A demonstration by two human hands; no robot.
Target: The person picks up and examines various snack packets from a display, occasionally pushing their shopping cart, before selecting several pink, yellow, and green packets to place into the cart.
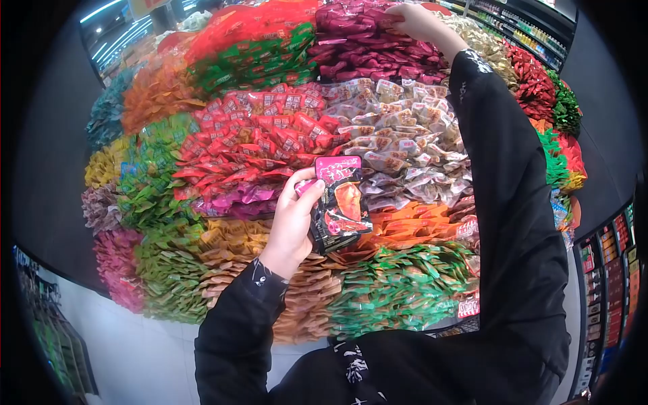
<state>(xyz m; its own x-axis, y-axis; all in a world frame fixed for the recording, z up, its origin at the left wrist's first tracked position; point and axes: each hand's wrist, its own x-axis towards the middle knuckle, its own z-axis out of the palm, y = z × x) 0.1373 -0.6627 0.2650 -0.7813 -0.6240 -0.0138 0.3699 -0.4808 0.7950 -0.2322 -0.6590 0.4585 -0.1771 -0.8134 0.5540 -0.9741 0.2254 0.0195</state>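
My left hand [295, 219] is closed around a black snack packet [343, 202] with a pink top and a picture of food on its front. More dark wrapping shows behind that packet, and a pink edge pokes out beside my thumb. At the far top of the display, my right hand [417, 20] is stretched out over a heap of dark magenta packets [378, 50]. Its fingers look apart and touch or hover just over the heap; their tips are small in the view. Between the hands lie red packets [270, 135] and whitish packets [405, 135].
Green packets [405, 287], orange packets [412, 226] and tan packets [304, 297] fill the near edge. Red and green bags [253, 50] rise at the back left. Stocked shelves [607, 290] stand to the right, and pale floor [128, 344] shows at lower left.
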